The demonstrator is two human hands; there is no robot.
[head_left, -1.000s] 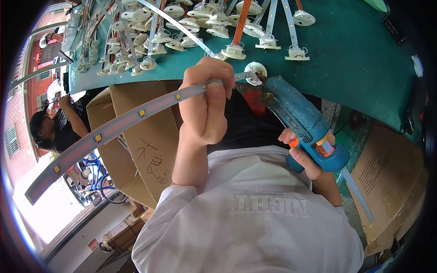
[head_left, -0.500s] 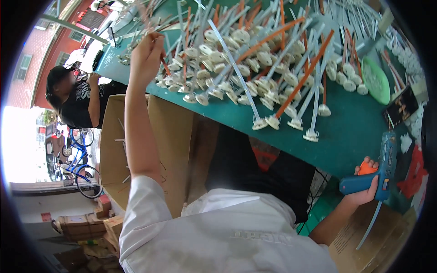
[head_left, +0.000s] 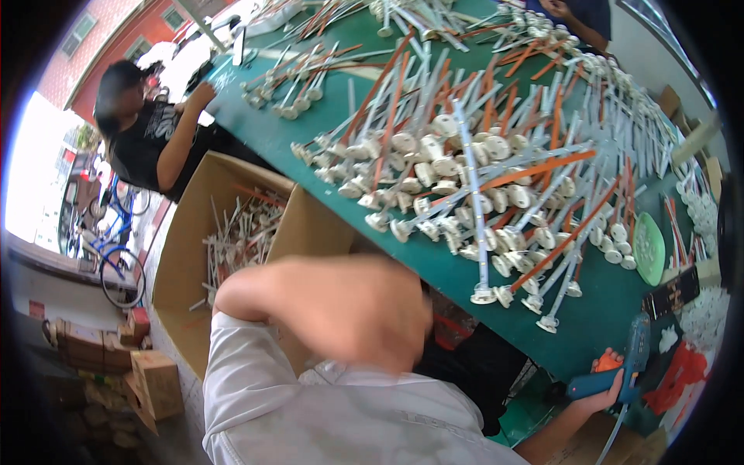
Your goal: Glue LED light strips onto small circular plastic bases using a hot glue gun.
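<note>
Blue glue gun point(head_left: 637, 345), near right, clasped in the right hand point(head_left: 603, 398); blurred left hand point(head_left: 364, 314), grip unclear. Beyond, strips point(head_left: 472, 182) crowd the table point(head_left: 598, 311). Seemingly between gluings; next calls for taking a strip.

Upper left: a co-worker point(head_left: 147, 143) wears a black printed shirt, with one forearm raised. Upper right: a second person point(head_left: 595, 32) in dark blue is partly cut off by the top edge of the view. Left, outdoors: a blue bicycle point(head_left: 118, 232) stands apart from a building point(head_left: 116, 31) with pinkish and red wall sections. Lower left: a tan carton point(head_left: 157, 384) is located near brown boxes point(head_left: 97, 346) and a smaller reddish box point(head_left: 137, 323). Right: a dark phone point(head_left: 671, 293), display lit, lies near a crumpled red plastic bag point(head_left: 678, 378).
</note>
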